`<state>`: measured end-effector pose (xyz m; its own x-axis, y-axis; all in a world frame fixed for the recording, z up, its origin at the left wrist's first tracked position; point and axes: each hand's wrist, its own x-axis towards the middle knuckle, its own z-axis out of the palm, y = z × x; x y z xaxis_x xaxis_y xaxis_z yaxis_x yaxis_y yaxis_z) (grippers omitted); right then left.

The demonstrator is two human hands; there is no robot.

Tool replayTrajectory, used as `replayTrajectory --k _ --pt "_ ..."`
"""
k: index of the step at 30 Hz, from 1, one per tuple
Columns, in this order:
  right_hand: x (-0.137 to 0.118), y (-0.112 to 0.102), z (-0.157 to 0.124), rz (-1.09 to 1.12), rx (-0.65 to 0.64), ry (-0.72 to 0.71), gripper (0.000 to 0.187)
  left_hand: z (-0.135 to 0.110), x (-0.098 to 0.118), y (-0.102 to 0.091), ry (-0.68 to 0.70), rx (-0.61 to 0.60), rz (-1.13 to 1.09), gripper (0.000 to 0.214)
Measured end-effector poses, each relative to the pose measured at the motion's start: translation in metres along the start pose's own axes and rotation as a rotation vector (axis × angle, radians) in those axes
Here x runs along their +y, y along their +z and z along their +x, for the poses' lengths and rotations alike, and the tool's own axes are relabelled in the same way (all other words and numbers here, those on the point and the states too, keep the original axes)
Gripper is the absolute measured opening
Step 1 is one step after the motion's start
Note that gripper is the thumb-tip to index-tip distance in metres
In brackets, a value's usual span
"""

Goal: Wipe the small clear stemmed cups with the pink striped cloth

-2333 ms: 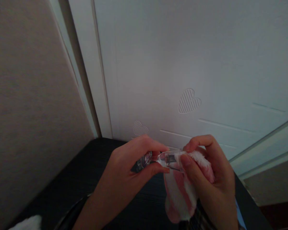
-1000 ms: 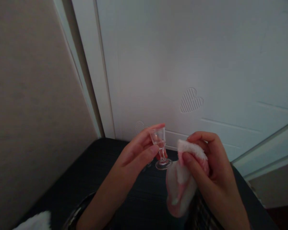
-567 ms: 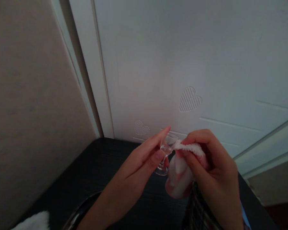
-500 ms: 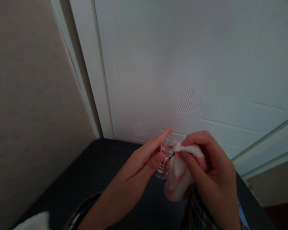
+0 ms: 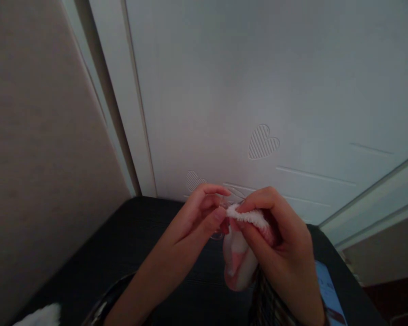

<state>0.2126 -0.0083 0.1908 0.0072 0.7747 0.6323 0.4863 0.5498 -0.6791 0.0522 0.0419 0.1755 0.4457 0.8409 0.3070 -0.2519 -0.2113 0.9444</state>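
My left hand has its fingers curled around a small clear stemmed glass. Most of the glass is hidden by those fingers and by cloth; its round foot shows below them. Between the thumb and fingers of my right hand a pink and white fluffy cloth is pinched. A white edge of the cloth lies against the glass near its rim, and the rest hangs down under my right hand. Both hands are close together above the dark table.
The black table meets a white panel with carved hearts. At the right lies a blue-lit phone-like object. Something white and fluffy and a dark round rim are at the lower left.
The cloth has moved left onto the glass, now covering more of it. My left fingers, straighter before, are bent around the glass. The view has shifted slightly, showing more of the blue-lit object.
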Motion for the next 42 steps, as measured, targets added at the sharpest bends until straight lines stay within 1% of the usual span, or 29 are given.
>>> replayTrajectory --k 3,5,9,12,15,18,21,24,26,28,32,35,39,42 --pt "0.001 0.0 -0.001 0.001 0.014 -0.016 0.024 0.003 -0.003 -0.001 0.021 -0.036 0.001 0.02" --pt "0.001 -0.001 -0.002 -0.009 0.033 -0.017 0.021 0.005 -0.005 -0.003 0.034 -0.048 0.028 0.018" --pt "0.001 -0.002 -0.004 -0.061 0.092 0.024 0.018 0.007 -0.004 -0.009 0.063 -0.044 0.148 0.015" --pt "0.003 -0.002 -0.003 -0.075 0.133 0.03 0.022 0.007 -0.001 -0.014 0.073 -0.062 0.258 0.02" --pt "0.004 -0.001 -0.003 -0.079 0.155 0.019 0.026 0.007 0.001 -0.017 0.084 -0.078 0.309 0.027" --pt "0.005 -0.001 -0.003 -0.087 0.149 0.011 0.025 0.007 0.0 -0.017 0.084 -0.071 0.283 0.032" --pt "0.003 -0.002 -0.004 -0.1 0.142 0.015 0.022 0.005 0.0 -0.015 0.038 -0.029 0.143 0.035" --pt "0.002 -0.001 -0.004 -0.102 0.132 0.014 0.022 0.004 0.002 -0.014 0.004 0.0 0.028 0.022" --pt "0.002 -0.001 -0.003 -0.084 0.122 0.012 0.021 0.004 0.004 -0.013 0.014 0.011 0.039 0.012" --pt "0.002 0.0 -0.002 -0.068 0.118 0.009 0.021 0.005 0.006 -0.012 0.031 0.021 0.085 0.009" --pt "0.001 0.0 -0.001 -0.067 0.108 0.006 0.019 0.004 0.008 -0.012 0.054 0.037 0.159 0.012" --pt "0.0 0.0 -0.001 -0.081 0.093 0.017 0.02 0.003 0.006 -0.012 0.041 0.036 0.154 0.012" --pt "0.0 -0.002 -0.001 -0.07 0.065 0.013 0.019 0.002 0.004 -0.013 0.041 0.042 0.128 0.024" --pt "0.0 -0.003 -0.001 -0.055 0.041 0.001 0.019 0.002 0.004 -0.014 0.046 0.078 0.126 0.02"
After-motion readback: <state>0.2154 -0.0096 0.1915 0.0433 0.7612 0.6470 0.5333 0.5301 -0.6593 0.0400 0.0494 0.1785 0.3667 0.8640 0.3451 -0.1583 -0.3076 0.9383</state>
